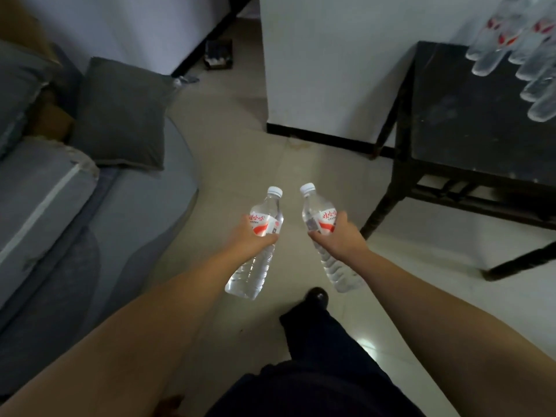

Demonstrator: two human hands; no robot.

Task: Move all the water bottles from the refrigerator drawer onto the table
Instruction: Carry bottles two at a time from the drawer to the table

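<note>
My left hand (251,234) grips a clear water bottle (255,266) with a red-and-white label and white cap, held over the floor with the cap pointing away. My right hand (340,236) grips a second, matching water bottle (337,266) the same way. Both bottles hang in the middle of the view, about level with each other. A dark table (469,115) stands at the right. Several water bottles (517,55) lie on its far right part, blurred. The refrigerator drawer is not in view.
A grey sofa (75,221) with a dark cushion (120,112) fills the left. A white wall column (331,70) with a black baseboard stands ahead. Pale tiled floor (240,139) runs between sofa and table. My dark trouser leg and shoe (316,296) show below.
</note>
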